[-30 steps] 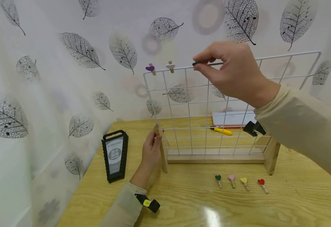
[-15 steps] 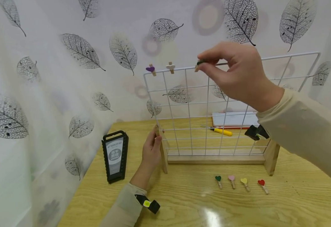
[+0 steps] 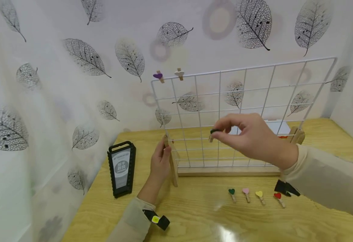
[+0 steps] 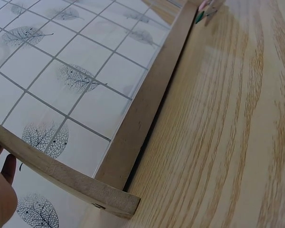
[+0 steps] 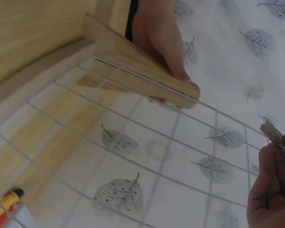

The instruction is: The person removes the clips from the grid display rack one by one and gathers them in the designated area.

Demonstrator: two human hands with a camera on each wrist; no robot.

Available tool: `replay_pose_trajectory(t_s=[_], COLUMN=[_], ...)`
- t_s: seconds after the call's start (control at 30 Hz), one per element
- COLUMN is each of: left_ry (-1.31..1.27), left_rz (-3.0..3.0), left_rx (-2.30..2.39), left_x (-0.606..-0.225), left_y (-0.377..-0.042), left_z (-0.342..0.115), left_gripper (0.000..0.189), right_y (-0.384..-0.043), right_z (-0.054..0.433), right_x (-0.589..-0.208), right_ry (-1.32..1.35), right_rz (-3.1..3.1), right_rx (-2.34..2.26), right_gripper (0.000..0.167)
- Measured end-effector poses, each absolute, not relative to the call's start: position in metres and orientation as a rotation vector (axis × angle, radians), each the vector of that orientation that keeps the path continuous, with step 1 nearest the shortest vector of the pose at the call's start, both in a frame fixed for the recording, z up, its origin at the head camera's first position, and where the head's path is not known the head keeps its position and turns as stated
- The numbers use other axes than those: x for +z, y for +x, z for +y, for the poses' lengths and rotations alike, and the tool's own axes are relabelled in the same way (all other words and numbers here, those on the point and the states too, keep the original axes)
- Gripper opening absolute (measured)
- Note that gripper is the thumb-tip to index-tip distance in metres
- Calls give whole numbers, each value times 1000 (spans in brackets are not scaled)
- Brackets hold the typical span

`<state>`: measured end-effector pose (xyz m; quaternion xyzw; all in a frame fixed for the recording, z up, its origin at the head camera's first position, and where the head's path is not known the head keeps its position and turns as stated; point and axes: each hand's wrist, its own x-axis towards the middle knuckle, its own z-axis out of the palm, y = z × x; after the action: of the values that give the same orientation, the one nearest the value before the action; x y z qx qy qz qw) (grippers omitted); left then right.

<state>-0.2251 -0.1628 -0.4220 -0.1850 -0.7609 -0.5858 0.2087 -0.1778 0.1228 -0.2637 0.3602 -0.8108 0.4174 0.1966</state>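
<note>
My right hand [image 3: 249,138] pinches a small wooden clothespin [image 3: 211,137] topped with a dark green heart, between thumb and fingers. It hangs in front of the lower half of a white wire grid [image 3: 245,69]. The right wrist view shows this clothespin [image 5: 270,130] poking from the fingertips. At the grid's left end, my left hand [image 3: 160,163] grips the upright wooden leg [image 3: 172,164] of the stand. A purple heart clothespin [image 3: 158,76] and a white heart clothespin [image 3: 179,74] are clipped on the grid's top wire, near its left corner.
Green [image 3: 232,195], pink [image 3: 246,194], yellow [image 3: 260,197] and red [image 3: 279,199] heart clothespins lie on the table before the stand. A black-framed case [image 3: 122,169] lies at left. A yellow-handled tool [image 5: 9,199] and a white-and-red box [image 3: 277,127] lie behind the grid.
My right hand has come down from the grid's top wire to its lower part, still pinching the green heart clothespin. The left hand stays on the wooden leg.
</note>
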Motion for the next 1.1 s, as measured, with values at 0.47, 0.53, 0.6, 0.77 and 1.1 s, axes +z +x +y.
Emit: replay_pose_trajectory(t_s=[0.47, 0.53, 0.6, 0.77, 1.1], left_ry=[-573, -567, -559, -555, -593], left_rz=[-2087, -2091, -2094, -2089, -2053], left_rx=[-1614, -1614, -1619, -1617, -1618], left_x=[-426, -426, -427, -423, -395], left_y=[-227, -227, -228, -226, -206], left_z=[-165, -165, -165, -162, -154], left_gripper=[46, 46, 48, 50, 48], right_y=[-172, -172, -172, -171, -172], right_z=[121, 119, 118, 116, 116], right_x=[-368, -378, -386, -400, -415], right_ry=[1173, 1201, 1211, 1210, 1167], right_rz=[-2944, -2986, -2995, -2993, -2976], right_rx=[1189, 1164, 1136, 1150, 1008], right_gripper=[2, 4, 6, 7, 6])
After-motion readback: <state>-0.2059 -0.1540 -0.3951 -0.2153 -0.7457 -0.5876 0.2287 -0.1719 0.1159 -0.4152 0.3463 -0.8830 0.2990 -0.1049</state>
